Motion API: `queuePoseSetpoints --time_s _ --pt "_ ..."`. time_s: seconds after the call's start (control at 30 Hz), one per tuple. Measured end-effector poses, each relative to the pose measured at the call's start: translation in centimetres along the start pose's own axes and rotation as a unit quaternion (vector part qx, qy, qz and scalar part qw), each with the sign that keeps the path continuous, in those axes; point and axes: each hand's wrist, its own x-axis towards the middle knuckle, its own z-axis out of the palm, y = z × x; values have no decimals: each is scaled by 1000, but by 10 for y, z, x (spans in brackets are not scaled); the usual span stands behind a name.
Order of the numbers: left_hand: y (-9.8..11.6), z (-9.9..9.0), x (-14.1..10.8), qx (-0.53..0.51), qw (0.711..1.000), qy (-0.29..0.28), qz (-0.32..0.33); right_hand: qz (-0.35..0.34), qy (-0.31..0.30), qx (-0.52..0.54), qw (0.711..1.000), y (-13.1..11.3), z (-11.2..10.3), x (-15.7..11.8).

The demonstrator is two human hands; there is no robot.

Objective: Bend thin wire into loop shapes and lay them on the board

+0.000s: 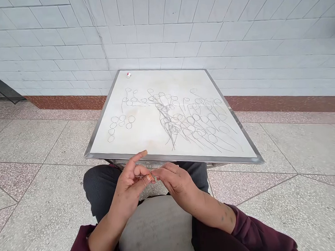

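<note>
Low over my lap, just in front of the table edge, both hands meet at a thin looped wire (pixel 154 177). My left hand (pixel 129 185) pinches it between thumb and curled fingers, with the index finger pointing up and away. From the right, my right hand (pixel 178 182) closes its fingertips on the same wire. Part of the wire is hidden behind the fingers, and its exact shape is too fine to make out. Beyond the hands, many long wires with looped ends (pixel 173 120) lie spread and overlapping on the white tabletop (pixel 144 139).
Several small wire rings (pixel 114 124) lie in short groups at the table's left. A small red-and-white object (pixel 129 75) sits near the far left corner. The table has a metal rim (pixel 177 157); a tiled wall (pixel 177 36) stands behind it. A grey cushion-like thing (pixel 159 230) rests between my arms.
</note>
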Motion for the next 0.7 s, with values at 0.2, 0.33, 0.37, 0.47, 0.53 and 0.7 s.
queuePoseSetpoints --time_s 0.2,0.33,0.37,0.47,0.53,0.7 --pt "-4 0 2 19 1000 -7 -20 -5 2 5 1000 2 1 0" --pt "-5 -1 2 22 999 -18 -27 17 -6 26 999 5 3 -2" --pt "-5 -1 1 23 999 -20 -30 33 -11 33 999 6 3 -3" --pt "-4 -2 1 26 999 -26 -38 60 -30 60 996 8 2 -3" --pt "-3 -2 0 24 999 -29 -38 58 -41 79 994 8 1 -2" --pt "-1 -2 0 18 998 -37 -45 111 -62 135 983 5 -1 -1"
